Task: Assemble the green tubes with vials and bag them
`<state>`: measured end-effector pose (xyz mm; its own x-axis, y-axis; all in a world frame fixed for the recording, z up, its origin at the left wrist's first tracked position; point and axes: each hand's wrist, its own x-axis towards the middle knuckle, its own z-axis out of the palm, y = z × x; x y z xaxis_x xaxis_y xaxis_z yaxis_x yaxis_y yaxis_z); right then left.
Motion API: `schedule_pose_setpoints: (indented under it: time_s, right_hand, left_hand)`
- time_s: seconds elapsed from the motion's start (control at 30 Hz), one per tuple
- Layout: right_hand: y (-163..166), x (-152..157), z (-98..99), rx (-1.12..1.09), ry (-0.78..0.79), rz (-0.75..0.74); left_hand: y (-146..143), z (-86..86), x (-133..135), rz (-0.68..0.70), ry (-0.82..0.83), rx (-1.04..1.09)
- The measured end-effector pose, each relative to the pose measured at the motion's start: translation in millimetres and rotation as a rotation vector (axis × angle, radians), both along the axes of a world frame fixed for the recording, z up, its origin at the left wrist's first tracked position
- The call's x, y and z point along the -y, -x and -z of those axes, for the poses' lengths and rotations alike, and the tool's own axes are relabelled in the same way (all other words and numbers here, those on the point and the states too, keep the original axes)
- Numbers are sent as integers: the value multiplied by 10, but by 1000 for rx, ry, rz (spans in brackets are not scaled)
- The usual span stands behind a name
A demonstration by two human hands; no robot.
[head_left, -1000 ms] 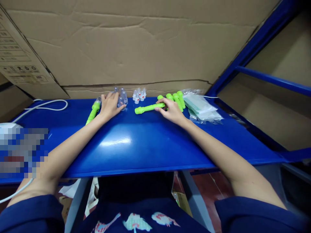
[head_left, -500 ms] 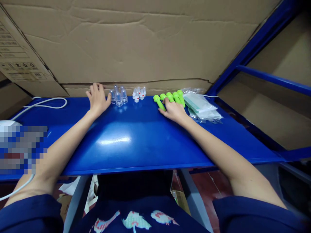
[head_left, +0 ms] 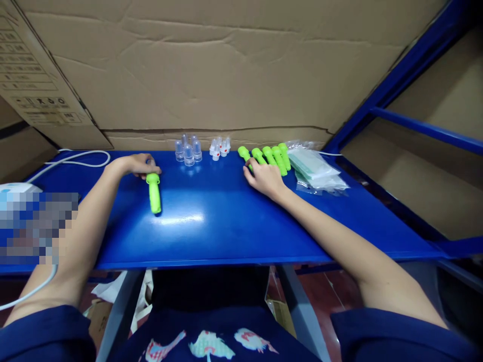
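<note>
On the left part of the blue table, my left hand is closed round the top end of a bright green handle. A bit of something clear shows between its fingers, above the handle's collar. The handle's lower end points toward me. My right hand is at the leftmost of a row of similar green handles, its thumb and fingers round the lower part of that handle. Several clear dome-shaped caps stand between the hands, beside small white pieces with clear tips and red dots.
Clear plastic bags lie right of the green handles. A white cable loops at the back left, near a white device and a blurred-out patch. A cardboard wall closes the back; a blue frame bar runs at right.
My left hand has come down and toward me from beside the clear caps, and a green handle now shows in it. My right hand stays at the row, shifted slightly.
</note>
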<state>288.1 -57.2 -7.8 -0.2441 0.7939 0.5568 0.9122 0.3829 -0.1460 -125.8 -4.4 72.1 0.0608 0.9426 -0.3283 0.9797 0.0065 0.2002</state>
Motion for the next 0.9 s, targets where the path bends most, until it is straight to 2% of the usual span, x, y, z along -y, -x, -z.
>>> schedule_pose_setpoints:
  time_s: [0.1,0.2,0.3,0.37,0.47,0.57,0.67,0.77,0.83,0.9]
  right_hand:
    - [92,74,-18,71,55,-3]
    - [127,114,-20,110,56,-18]
    - [132,136,-21,124,29,-41]
    - [139,147,-25,111,41,-46]
    - [164,172,-38,96,62,-64]
    - [208,231,-68,118,61,-107]
    - [290,349,-116,142,109,-173]
    - [419,504,-155,121,138,-329]
    - [509,588,-158,98,82,-443]
    - [572,627,-136,112,16,-511]
  left_hand:
    - [-97,-62,57,1,118,-14]
    - [-149,-126,91,-62,35,-133]
    - [-156,-203,166,85,-50,-115]
    - [-178,-249,246,200,-29,-30]
    - [-253,-292,366,312,103,96]
    - [-327,-303,442,405,309,224]
    - [-393,-287,486,410,429,216]
    - [-538,-239,557,448,499,184]
    - [-707,-175,637,527,440,196]
    - [-910,-78,735,647,275,247]
